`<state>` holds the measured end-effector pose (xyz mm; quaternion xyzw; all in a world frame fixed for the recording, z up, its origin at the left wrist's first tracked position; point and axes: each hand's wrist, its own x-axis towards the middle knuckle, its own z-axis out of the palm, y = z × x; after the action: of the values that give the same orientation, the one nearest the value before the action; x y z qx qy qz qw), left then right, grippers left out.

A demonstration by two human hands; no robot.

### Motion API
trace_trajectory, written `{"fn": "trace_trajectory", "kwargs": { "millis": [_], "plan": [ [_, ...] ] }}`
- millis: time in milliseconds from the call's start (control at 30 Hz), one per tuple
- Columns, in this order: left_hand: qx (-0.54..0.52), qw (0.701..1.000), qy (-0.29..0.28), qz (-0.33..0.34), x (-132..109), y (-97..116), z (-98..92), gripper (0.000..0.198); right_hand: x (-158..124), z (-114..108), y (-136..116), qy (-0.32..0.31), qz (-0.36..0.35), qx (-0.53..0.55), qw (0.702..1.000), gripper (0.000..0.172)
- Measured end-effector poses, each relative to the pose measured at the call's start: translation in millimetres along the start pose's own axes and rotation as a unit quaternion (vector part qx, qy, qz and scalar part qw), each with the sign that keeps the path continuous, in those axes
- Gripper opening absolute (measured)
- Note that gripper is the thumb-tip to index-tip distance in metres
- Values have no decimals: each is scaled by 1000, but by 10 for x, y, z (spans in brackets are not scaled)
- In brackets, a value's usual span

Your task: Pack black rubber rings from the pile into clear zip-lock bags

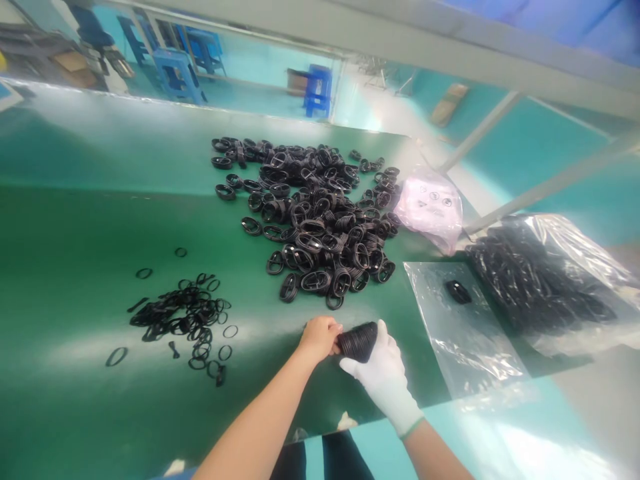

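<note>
A black coiled cable (358, 342), ribbed with stacked loops, is held between both hands low over the green table. My left hand (320, 339) is bare, its fingers closed at the coil's left end; what its fingertips pinch there is partly hidden. My right hand (385, 365), in a white glove, wraps the coil's right side with the thumb below. Just beyond the hands lies a large pile of similar black coils (313, 243). To the left, thin black bands (200, 350) lie in a loose heap.
On the right, a flat clear plastic bag (475, 347) lies with a small black coil (459, 291) on it. Beside it stands a big clear bag full of black coils (540, 287). A pinkish printed bag (431, 207) sits behind. Blue stools (179, 77) stand beyond the green table (60, 280).
</note>
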<state>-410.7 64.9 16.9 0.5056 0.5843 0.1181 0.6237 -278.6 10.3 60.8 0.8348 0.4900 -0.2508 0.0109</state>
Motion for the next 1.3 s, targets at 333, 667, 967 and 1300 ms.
{"fn": "trace_trajectory", "kwargs": {
  "millis": [333,667,967,1300],
  "plan": [
    [121,992,43,13,-19,180,-39,24,5,-28,-26,-17,8,-9,1000,105],
    [208,977,45,26,9,336,11,24,5,-18,-15,-7,2,15,1000,105],
    [207,976,67,29,1,358,11,22,30,-36,-20,-21,7,-2,1000,106],
    [206,966,74,141,-598,-17,122,82,18,-34,-1,-2,-5,12,1000,106]
  ]
}}
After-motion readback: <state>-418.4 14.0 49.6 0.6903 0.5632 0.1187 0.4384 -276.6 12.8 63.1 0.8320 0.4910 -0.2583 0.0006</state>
